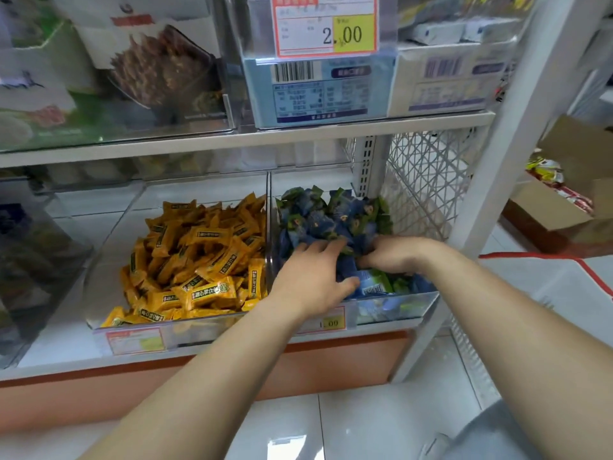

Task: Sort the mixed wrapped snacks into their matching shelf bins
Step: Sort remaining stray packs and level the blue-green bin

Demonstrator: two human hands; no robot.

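At your 11 o'clock, orange wrapped snacks lie in the left clear plastic bin; just beside it at 1 o'clock, blue-green wrapped snacks lie in the right clear plastic bin.

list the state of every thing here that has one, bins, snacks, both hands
orange snack bin, heaped full, only orange snacks seen in it
blue-green snack bin, filled with blue-green snacks
left hand, fingers laid flat on the blue-green snacks
right hand, fingers dug into the same pile, tips hidden
cardboard box, open, packets inside
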